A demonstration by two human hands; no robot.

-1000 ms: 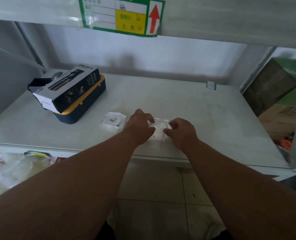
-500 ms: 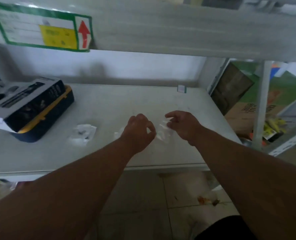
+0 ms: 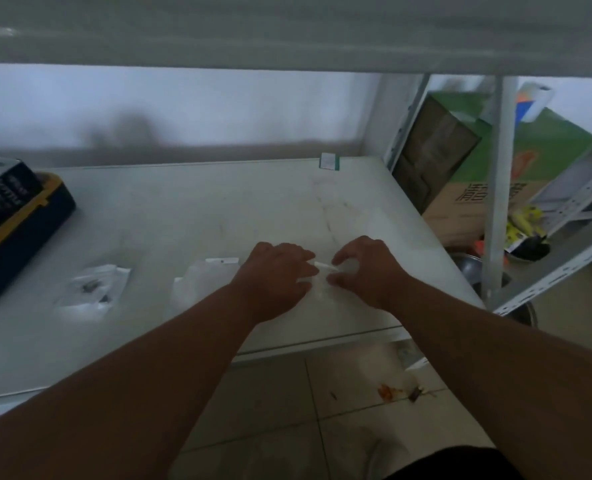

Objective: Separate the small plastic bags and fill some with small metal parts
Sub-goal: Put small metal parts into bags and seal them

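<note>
Near the middle of the frame, on the white table [image 3: 190, 216], my left hand [image 3: 273, 278] and right hand [image 3: 367, 271] pinch one small clear bag [image 3: 324, 266] between closed fingers, its rim showing in the gap. A moment ago both hands pressed on the pile; now the bag is lifted a little and the pile of bags [image 3: 201, 282] lies left of my left wrist, so one bag seems separated. Farther left lies a bag holding dark metal parts [image 3: 91, 292]. At far left sits a blue and yellow case [image 3: 17, 230].
</note>
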